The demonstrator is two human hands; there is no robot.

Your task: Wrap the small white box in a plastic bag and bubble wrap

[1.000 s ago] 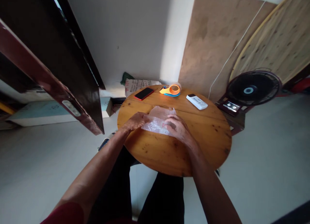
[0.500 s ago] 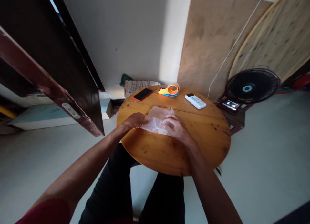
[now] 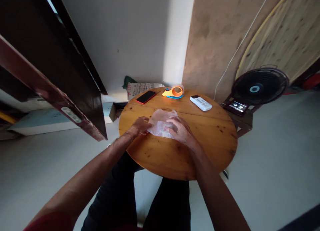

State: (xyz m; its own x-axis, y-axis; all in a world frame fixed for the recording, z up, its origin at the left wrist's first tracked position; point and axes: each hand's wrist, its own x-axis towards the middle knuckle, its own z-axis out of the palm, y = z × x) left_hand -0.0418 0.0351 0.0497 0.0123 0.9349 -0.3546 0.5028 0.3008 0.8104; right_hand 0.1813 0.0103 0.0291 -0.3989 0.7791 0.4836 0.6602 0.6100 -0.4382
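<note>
A crumpled sheet of clear plastic wrap (image 3: pixel 160 115), which looks like bubble wrap, lies on the round wooden table (image 3: pixel 160 157). Its near part is folded over, and a small item with reddish marks shows faintly there, too blurred to name. My left hand (image 3: pixel 140 125) is at the wrap's left edge, its fingers somewhat apart. On the wrap's right side rests my right hand (image 3: pixel 183 131), fingers curved, with a gap between thumb and fingertips.
Along the table's far side are a red-edged phone (image 3: pixel 146 97), an orange and blue tape dispenser (image 3: pixel 173 92) and a white power-bank-like device (image 3: pixel 200 103). A dark fan (image 3: pixel 260 86) stands at the right. A door (image 3: pixel 82 104) juts in from the left.
My left hand's fingers have loosened and spread at the wrap's edge. My right hand has shifted slightly on the folded plastic. The view has moved a little.
</note>
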